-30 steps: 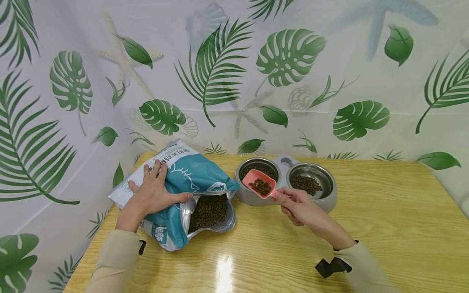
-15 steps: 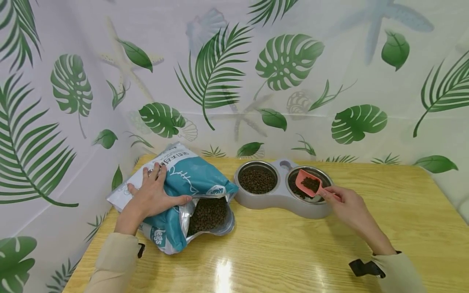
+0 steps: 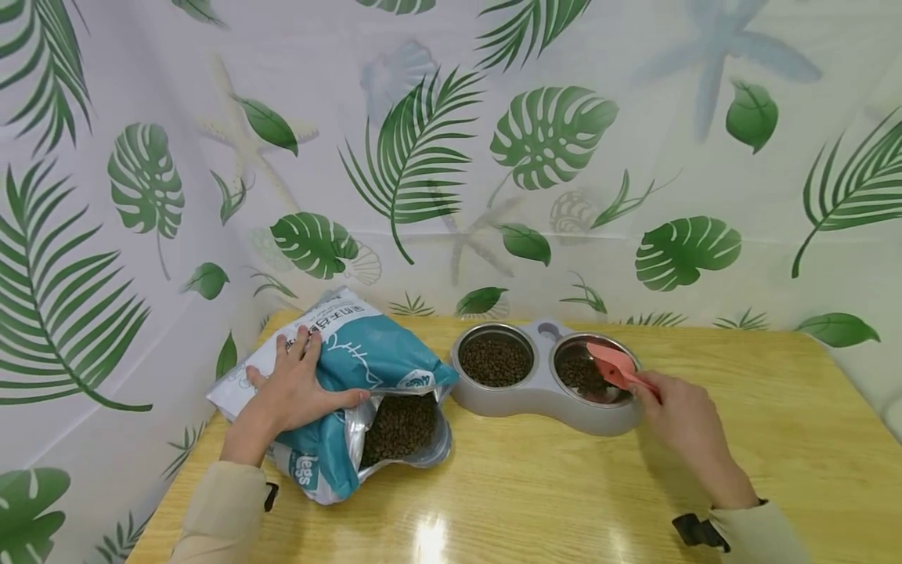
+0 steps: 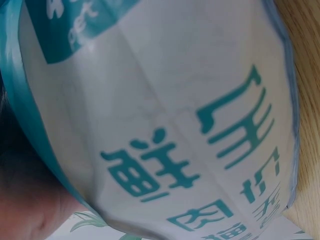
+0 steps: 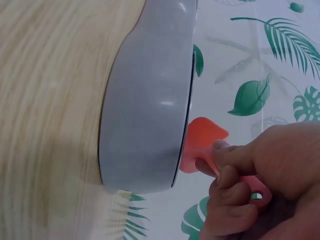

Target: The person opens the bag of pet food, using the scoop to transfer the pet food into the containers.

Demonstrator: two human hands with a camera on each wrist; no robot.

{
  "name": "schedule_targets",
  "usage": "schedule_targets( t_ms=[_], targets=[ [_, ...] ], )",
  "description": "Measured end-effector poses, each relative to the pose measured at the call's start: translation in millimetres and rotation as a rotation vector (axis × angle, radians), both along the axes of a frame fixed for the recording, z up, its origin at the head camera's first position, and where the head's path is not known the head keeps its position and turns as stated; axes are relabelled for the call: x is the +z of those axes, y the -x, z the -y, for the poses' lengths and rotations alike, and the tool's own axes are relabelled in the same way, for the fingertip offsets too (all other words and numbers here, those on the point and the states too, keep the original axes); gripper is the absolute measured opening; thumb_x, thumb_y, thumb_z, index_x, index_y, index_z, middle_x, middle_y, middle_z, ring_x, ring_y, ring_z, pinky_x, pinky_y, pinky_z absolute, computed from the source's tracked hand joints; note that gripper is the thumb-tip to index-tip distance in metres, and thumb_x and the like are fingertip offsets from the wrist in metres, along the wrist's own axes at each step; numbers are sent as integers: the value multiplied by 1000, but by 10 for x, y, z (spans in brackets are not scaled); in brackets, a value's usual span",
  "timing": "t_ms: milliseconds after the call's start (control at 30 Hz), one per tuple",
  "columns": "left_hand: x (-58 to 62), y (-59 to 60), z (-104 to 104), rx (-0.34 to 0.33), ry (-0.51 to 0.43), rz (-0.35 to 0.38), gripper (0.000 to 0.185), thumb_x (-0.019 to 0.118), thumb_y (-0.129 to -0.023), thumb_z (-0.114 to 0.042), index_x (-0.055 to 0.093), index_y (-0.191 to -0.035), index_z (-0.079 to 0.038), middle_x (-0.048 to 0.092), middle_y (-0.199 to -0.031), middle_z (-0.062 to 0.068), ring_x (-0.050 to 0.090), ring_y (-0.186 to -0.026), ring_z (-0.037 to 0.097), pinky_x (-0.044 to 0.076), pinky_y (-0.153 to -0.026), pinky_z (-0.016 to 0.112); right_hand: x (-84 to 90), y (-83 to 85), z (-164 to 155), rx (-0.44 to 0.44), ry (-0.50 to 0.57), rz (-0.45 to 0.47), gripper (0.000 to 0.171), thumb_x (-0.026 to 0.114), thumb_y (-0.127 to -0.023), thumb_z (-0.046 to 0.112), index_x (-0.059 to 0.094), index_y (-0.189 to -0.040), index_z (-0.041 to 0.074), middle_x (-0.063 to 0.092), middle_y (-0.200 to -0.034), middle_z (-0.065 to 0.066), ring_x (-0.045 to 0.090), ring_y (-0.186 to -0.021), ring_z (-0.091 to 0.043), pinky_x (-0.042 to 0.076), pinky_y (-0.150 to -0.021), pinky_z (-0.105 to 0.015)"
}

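Gripped scoop (image 3: 615,363) in right hand (image 3: 682,419) over right bowl (image 3: 568,350) of kibble (image 3: 578,376); rested spread left hand (image 3: 292,395) on open kibble bag (image 3: 384,345), printed "pet", perhaps "legs".

Table (image 3: 521,486): leaf-print backdrop (image 3: 437,188) behind at 12 o'clock, continuing round toward 9.

Double-bowl pet feeder (image 3: 543,402): on the table, near its 12 o'clock edge; recess (image 3: 549,332) between the bowls, toward 12.

Left bowl (image 3: 493,330): feeder's 9 o'clock end; kibble (image 3: 496,362) inside.

Right bowl (image 3: 571,347): feeder's 3 o'clock end; kibble inside.

Scoop (image 3: 613,363): tilted over the right bowl's 3 o'clock half, handle toward 4; contact with rim unclear.

Right hand (image 3: 682,419): on the handle, at that bowl's 4 o'clock.

Pet food bag (image 3: 384,345): lying just beside the feeder, at its 9 o'clock; mouth toward 4, kibble within.

Left hand (image 3: 299,392): on top of the bag, thumb at the mouth's edge.
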State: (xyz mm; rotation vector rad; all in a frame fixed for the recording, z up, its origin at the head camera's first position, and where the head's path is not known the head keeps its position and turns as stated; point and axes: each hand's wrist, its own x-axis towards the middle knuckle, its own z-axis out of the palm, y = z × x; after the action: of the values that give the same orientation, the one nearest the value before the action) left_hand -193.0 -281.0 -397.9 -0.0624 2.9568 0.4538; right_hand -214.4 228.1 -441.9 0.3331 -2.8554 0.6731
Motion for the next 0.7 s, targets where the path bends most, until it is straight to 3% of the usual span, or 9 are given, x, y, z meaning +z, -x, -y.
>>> schedule_targets(
  t_ms=[167, 267, 367, 500, 600, 700],
  targets=[
    [-11, 2, 9, 1, 2, -1, 135, 60, -77, -87, 5, -165, -1, -1, -171, 25, -7, -155, 56, 1, -102, 92, 13, -6, 24, -22, -23, -28, 28, 64, -101, 13, 70, -122, -5, 47, -61, -3, 35, -53, -16, 26, -52, -30],
    [-15, -2, 3, 0, -2, 1, 135, 60, -76, -87, 5, -165, -1, -1, -172, 25, -7, -155, 56, 1, -102, 92, 40, -15, 51, -29, 75, 37, 34, 61, -104, 22, 68, -125, -3, 53, -65, -5, 38, -56, -14, 29, -51, -29],
    [-25, -3, 7, -1, 1, 0, 135, 60, -76, -88, 5, -165, -1, 0, -172, 24, -7, -155, 55, 1, -103, 92, 95, -33, 110, 38, 332, 255, 43, 52, -108, 34, 63, -126, -4, 55, -69, -6, 38, -53, -10, 33, -48, -28],
    [-20, -2, 10, -2, 0, -10, 135, 60, -77, -87, 5, -165, -1, 0, -172, 25, -6, -155, 55, 1, -102, 92, 177, -107, 289, 257, 670, 623, 46, 40, -111, 41, 50, -112, -4, 51, -70, -1, 36, -49, -8, 35, -43, -29],
    [-17, -2, 8, -1, -4, -14, 134, 61, -76, -87, 6, -165, -1, 1, -172, 25, -6, -155, 56, 1, -102, 92, 185, -197, 504, 450, 758, 801, 42, 35, -113, 40, 46, -103, 1, 48, -67, 3, 36, -48, -6, 32, -42, -27],
    [-23, -4, 5, -1, -2, -18, 134, 61, -77, -86, 7, -165, -2, 1, -172, 25, -5, -155, 55, 1, -102, 92, 151, -288, 754, 567, 772, 901, 38, 36, -113, 39, 47, -101, 4, 45, -66, 4, 33, -47, -6, 28, -42, -26]
  ],
)
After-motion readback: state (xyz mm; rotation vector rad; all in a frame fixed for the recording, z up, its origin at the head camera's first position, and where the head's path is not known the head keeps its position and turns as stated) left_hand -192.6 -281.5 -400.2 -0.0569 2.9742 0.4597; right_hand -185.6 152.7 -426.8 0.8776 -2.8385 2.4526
